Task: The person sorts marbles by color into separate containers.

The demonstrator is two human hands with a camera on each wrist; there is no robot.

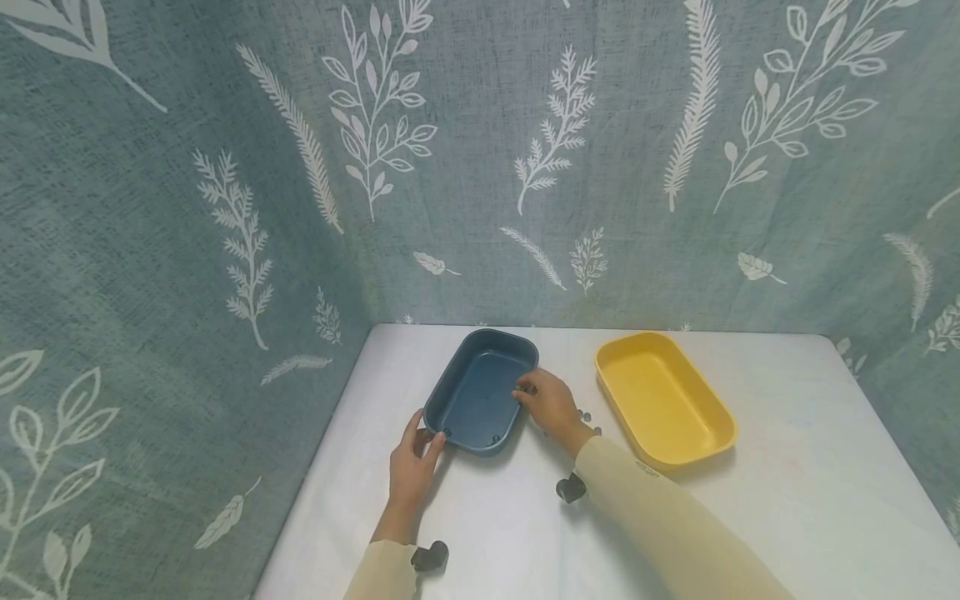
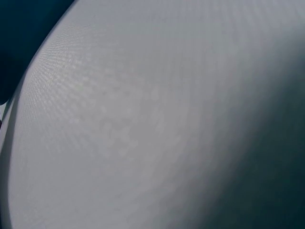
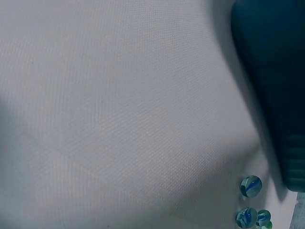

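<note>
A dark blue rectangular bin [image 1: 483, 387] lies slantwise on the white table. My left hand [image 1: 410, 468] grips its near left corner, thumb by the rim and fingers at the outer side. Two small marbles, one [image 1: 447, 432] near that corner and another [image 1: 496, 439] by the near right corner, sit inside the bin. Over the right rim, my right hand [image 1: 553, 406] pinches a small greenish marble [image 1: 519, 388], mostly covered by the fingertips. Several clear marbles with blue swirls [image 3: 251, 186] lie on the table beside the bin, partly behind my right hand in the head view. Neither wrist view shows fingers.
A yellow bin [image 1: 667, 400] of similar shape stands to the right, close to my right forearm. The white tabletop [image 1: 810, 450] meets leaf-patterned curtains [image 1: 480, 167] at the back and on the left. A dark wrist mount [image 1: 430, 557] sticks out from each sleeve.
</note>
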